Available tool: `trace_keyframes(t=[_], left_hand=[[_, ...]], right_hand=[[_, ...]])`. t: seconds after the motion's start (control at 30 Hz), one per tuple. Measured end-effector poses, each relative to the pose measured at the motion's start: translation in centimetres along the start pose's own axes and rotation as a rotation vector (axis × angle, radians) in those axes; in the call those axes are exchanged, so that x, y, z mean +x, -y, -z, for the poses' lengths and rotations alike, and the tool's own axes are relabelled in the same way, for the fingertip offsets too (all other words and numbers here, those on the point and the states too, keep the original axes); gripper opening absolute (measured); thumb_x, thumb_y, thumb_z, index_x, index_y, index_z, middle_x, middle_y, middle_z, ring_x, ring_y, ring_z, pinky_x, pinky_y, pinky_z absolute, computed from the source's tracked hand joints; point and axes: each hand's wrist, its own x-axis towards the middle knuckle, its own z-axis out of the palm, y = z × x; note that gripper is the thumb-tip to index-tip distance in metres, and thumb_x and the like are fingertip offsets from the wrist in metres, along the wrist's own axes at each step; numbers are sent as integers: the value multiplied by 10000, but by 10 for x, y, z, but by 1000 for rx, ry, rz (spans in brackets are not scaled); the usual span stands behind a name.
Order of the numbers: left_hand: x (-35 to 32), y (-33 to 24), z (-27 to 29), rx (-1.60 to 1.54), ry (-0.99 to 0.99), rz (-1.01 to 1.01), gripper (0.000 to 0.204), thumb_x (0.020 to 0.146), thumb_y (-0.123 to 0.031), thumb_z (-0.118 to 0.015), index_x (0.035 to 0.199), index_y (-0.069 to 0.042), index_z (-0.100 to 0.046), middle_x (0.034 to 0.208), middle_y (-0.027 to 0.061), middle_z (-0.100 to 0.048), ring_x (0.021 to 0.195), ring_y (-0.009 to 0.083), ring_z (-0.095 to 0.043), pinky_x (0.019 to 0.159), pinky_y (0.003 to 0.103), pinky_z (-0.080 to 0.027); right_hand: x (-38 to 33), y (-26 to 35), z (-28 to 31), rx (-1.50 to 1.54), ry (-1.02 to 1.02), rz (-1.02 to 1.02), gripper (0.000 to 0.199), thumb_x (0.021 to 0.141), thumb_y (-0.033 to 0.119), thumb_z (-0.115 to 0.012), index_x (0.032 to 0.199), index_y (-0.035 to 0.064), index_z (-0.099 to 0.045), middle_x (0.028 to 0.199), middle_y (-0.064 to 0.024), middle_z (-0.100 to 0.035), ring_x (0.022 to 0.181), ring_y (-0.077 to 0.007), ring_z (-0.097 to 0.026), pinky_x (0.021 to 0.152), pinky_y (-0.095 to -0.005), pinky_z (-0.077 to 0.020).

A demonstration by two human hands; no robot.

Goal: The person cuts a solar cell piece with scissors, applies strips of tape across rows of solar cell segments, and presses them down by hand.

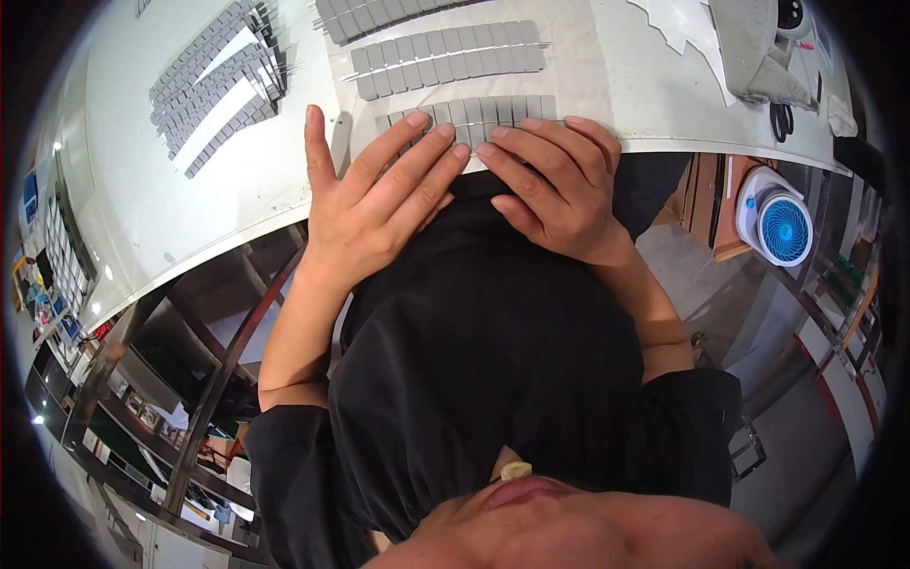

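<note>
Closest to me at the white table's edge lies a slightly curved strip of flat grey rectangular pieces [474, 111], set side by side with a thin pale line along its middle. My left hand [374, 204] reaches over its left part, thumb spread out to the side and fingertips on or just above the pieces. From the other side my right hand [564, 185] covers the strip's right part, with bent fingers lying along its near edge. Neither hand grips anything that I can see. Beyond are a second grey strip [450, 59] and a third strip [379, 17], cut off by the frame.
Stacked grey strips [213, 104] lie on the white table [123, 204] at the left. White torn sheets [682, 38] and black loops [781, 121] are at the right. Below the table's right side stands a white fan with a blue front [785, 228].
</note>
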Motion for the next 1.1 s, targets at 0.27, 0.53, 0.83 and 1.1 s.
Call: trace_keyframes(t=[0.27,0.53,0.83,1.1], left_hand=[[7,-3,2,-3,6,18,434,913,-339,-743,1326,-207,-725,1334,-19,-690,1295,204,-620,1257,690,-77],[10,-3,-5,36,16,31,415,957,-409,-659,1307,-195,-726,1327,-63,-659,1322,146,-584,1210,762,-93],[12,-5,-4,16,18,46,444,936,-419,-701,1313,-187,-732,1336,-23,-673,1302,190,-610,1255,699,-47],[10,-2,-1,14,22,13,454,945,-413,-695,1343,-196,-721,1357,-28,-674,1310,199,-606,1255,699,-47]], right_hand=[[-1,-1,0,0,-14,4,352,1039,427,-571,1196,182,-769,1265,51,-694,1216,-151,-589,1116,-418,-366],[0,-1,-2,-4,-8,9,361,1040,437,-566,1206,188,-767,1269,51,-690,1223,-154,-580,1113,-421,-368],[-3,1,-5,-14,-24,1,361,1041,441,-562,1212,196,-765,1279,51,-687,1217,-153,-583,1111,-420,-372],[-7,-11,11,-39,-58,-5,334,1036,401,-572,1185,175,-768,1225,35,-704,1173,-165,-604,1083,-416,-387]])
